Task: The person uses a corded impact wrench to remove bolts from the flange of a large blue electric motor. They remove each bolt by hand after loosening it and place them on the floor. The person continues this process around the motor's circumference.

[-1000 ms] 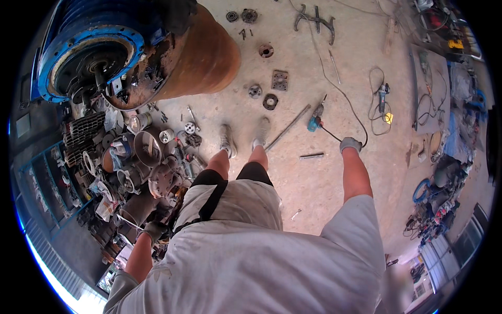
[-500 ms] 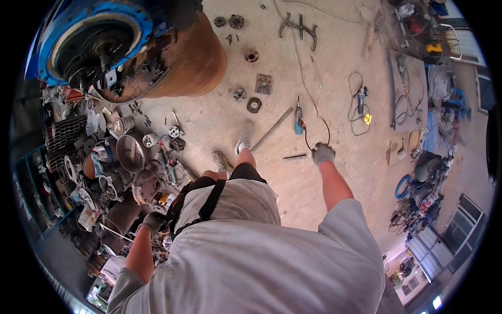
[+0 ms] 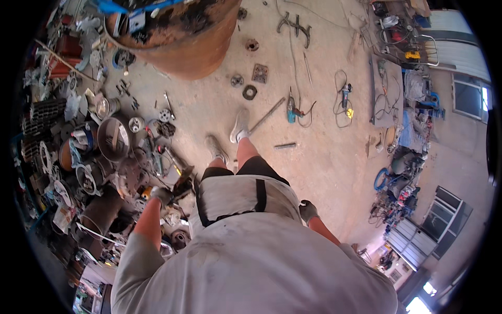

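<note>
My left hand (image 3: 163, 195), in a grey work glove, is closed at my left side. It is against a dark brown, rusty-looking object (image 3: 183, 185) that I cannot make out. By my right hip hangs my gloved right hand (image 3: 308, 210), its fingers loosely bent and apart, with nothing visible in it. Ahead on the floor lies a teal power drill (image 3: 291, 111), bit pointing away, its dark cord (image 3: 308, 111) curled beside it. A short metal bar (image 3: 285, 145) lies nearer to me. A long metal bar (image 3: 267, 116) slants between my right shoe and the drill.
Scrap metal parts and a rusty drum (image 3: 115, 138) crowd my left. Ahead left stands a large rusty barrel (image 3: 193, 57). Flat metal parts, a gear puller (image 3: 295, 27) and an angle grinder (image 3: 345, 97) with its cord lie on the floor. More clutter lines the right wall.
My right hand has let go of the drill's cord and drawn back to my hip; the cord has dropped to the floor. My left hand has moved forward. My view has shifted.
</note>
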`<state>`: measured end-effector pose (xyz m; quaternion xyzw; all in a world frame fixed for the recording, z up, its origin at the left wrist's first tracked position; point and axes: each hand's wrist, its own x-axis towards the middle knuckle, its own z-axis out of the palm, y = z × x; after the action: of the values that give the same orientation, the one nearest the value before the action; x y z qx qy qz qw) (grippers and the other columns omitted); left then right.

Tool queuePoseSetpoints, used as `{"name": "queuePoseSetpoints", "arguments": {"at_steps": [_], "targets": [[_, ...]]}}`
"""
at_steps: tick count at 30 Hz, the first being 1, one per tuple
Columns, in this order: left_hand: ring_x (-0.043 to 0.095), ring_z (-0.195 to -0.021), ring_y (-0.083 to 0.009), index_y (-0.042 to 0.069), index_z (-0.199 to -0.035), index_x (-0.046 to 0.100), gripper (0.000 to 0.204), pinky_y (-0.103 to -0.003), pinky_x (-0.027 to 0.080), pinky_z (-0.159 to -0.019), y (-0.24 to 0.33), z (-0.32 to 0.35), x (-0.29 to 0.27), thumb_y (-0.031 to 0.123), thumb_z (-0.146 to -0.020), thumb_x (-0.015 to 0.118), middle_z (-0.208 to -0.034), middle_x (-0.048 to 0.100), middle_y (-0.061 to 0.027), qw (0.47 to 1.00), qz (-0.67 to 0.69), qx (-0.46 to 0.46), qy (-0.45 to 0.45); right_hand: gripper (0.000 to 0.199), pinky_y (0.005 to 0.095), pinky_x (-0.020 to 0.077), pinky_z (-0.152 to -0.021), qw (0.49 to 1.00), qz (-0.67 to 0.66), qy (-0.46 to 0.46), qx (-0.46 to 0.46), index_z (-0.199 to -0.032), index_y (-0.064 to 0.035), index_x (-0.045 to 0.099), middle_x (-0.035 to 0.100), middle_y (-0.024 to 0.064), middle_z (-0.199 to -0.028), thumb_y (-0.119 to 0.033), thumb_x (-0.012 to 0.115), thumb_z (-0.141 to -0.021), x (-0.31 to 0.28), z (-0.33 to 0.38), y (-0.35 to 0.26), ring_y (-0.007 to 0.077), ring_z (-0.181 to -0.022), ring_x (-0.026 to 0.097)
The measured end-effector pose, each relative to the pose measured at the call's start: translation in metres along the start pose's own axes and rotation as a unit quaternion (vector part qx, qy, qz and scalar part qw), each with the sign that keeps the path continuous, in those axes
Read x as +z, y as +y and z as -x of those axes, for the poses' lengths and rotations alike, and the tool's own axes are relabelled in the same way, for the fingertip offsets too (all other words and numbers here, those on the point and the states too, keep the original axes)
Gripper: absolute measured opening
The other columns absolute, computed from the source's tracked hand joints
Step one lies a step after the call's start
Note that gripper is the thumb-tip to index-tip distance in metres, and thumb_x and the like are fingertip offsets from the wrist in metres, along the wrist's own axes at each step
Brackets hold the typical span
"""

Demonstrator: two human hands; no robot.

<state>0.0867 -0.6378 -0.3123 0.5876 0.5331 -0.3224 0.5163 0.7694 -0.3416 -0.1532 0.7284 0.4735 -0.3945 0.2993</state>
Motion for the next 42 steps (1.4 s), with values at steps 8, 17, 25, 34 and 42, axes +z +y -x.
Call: {"name": "queuePoseSetpoints", "arguments": {"at_steps": [8, 17, 25, 34, 42], "targets": [[0.077, -0.091, -0.0301, 0.007, -0.109, 0.082, 0.050, -0.042, 0.060, -0.082, 0.016, -0.017, 0.003, 0.053, -0.090, 0.072, -0.098, 0.079, -0.0159, 0.937, 0.307, -0.159, 0.056, 0.100, 0.0467, 0.0531, -0.107, 0.989, 0.051, 0.083, 0.109, -0.167, -0.0025, 0.027, 0.073, 0.0223, -0.132, -0.047, 0.074, -0.091, -0.006, 0.063, 0.081, 0.0381, -0.127, 0.067], [0.078, -0.087, -0.0288, 0.001, -0.107, 0.081, 0.037, -0.041, 0.060, -0.079, 0.069, -0.001, 0.097, 0.028, -0.082, 0.080, -0.099, 0.080, -0.0207, 0.838, 0.486, -0.238, 0.074, 0.051, 0.0450, 0.0082, -0.131, 0.914, 0.378, 0.031, -0.147, -0.161, -0.0288, 0.048, 0.077, 0.0048, -0.091, -0.038, 0.047, -0.110, -0.007, -0.038, 0.171, 0.0250, -0.090, 0.074], [0.077, -0.082, -0.0243, 0.000, -0.109, 0.080, 0.029, -0.039, 0.060, -0.074, 0.139, 0.016, 0.128, 0.022, -0.089, 0.078, -0.101, 0.080, -0.0164, 0.731, 0.622, -0.259, 0.112, 0.074, 0.0368, 0.0588, -0.067, 0.999, -0.032, 0.037, -0.011, -0.147, 0.0068, 0.054, 0.078, 0.0136, -0.095, -0.039, 0.079, -0.095, -0.038, -0.065, 0.115, 0.0181, -0.078, 0.073], [0.077, -0.097, -0.0333, 0.010, -0.112, 0.080, 0.039, -0.045, 0.059, -0.086, 0.363, 0.049, 0.159, 0.042, -0.097, 0.065, -0.106, 0.080, -0.0157, 0.881, 0.429, -0.187, 0.068, 0.040, 0.0367, 0.0529, -0.061, 0.981, -0.167, -0.091, -0.042, -0.115, -0.0101, 0.072, 0.075, 0.0053, -0.095, -0.046, 0.068, -0.100, -0.114, -0.227, 0.186, 0.0168, -0.072, 0.069], [0.076, -0.076, -0.0196, 0.001, -0.109, 0.081, 0.023, -0.038, 0.061, -0.069, 0.516, 0.087, 0.100, 0.020, -0.095, 0.075, -0.093, 0.080, -0.0107, 0.607, 0.720, -0.329, 0.074, 0.036, 0.0361, 0.0494, -0.059, 0.990, -0.020, -0.139, -0.026, -0.122, -0.0080, 0.070, 0.072, 0.0062, -0.093, -0.038, 0.062, -0.103, -0.180, -0.285, 0.188, 0.0183, -0.070, 0.065]]}}
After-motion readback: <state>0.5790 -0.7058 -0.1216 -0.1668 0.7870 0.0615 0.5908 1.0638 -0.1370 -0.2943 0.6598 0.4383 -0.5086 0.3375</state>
